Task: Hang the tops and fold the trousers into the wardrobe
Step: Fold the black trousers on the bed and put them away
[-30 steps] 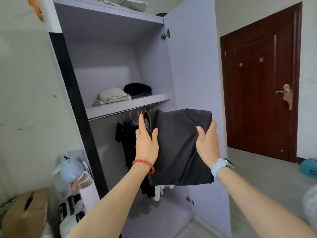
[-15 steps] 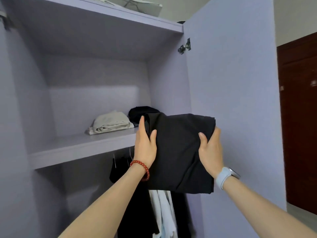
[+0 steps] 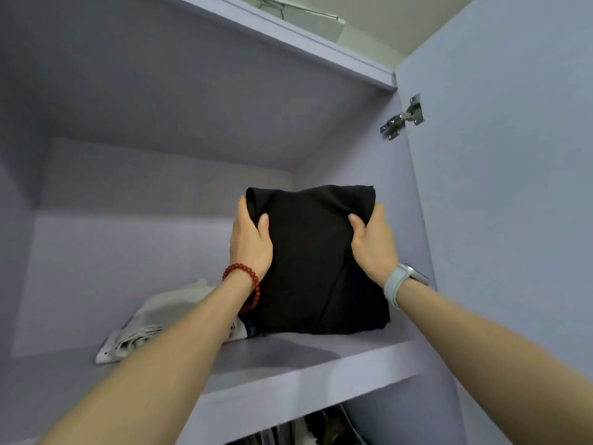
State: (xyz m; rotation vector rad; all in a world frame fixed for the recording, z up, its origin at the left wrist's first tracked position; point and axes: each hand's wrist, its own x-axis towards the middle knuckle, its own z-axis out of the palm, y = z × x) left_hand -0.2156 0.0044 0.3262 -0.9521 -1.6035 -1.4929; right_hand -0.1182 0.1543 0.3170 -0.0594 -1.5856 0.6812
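Now holding folded black trousers [image 3: 316,261] at frame centre, above the right end of the wardrobe shelf [image 3: 288,370], lower edge at or just over the board; contact hard to tell. Left hand [image 3: 250,240] grasping the left edge, thumb on front; right hand [image 3: 373,242] grasping the right edge likewise. Folded pale garment [image 3: 144,329] lying lower left on the same shelf. Door hinge [image 3: 402,118] at upper right.

Folded black trousers [image 3: 314,261] moved up over shelf [image 3: 288,364].

Beige folded garment [image 3: 150,322] half behind left forearm [image 3: 179,348].
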